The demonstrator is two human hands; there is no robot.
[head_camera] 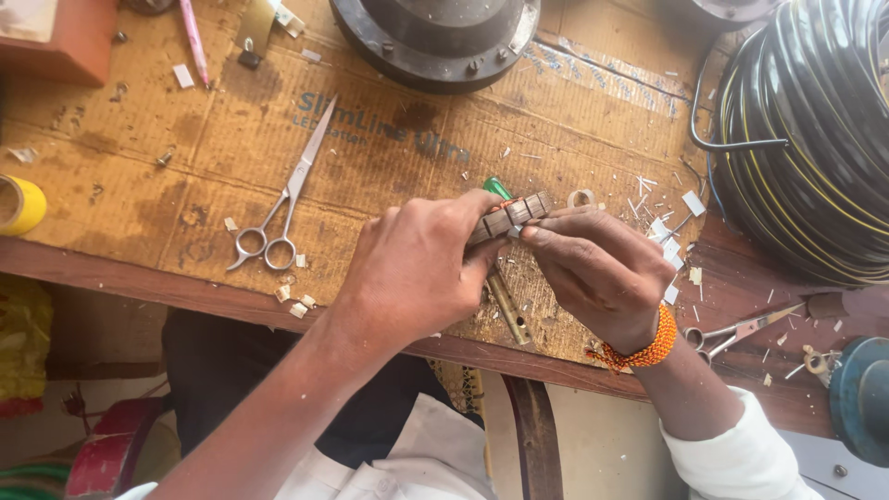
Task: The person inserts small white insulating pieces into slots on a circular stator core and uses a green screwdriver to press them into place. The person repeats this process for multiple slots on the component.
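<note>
A yellow tape roll (18, 204) and scissors (282, 199) lie left on the cardboard-covered desk (139, 278). At centre, the left hand (412, 273) and right hand (602, 268) each pinch an end of a small slotted brown block (512, 216) just above the desk; a steady grip seems needed. A black cable coil (815, 139) sits right.

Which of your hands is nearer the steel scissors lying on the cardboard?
Left. The left hand sits just right of the scissors, its fingers on the small slotted block. The right hand is farther right, beyond the block.
</note>
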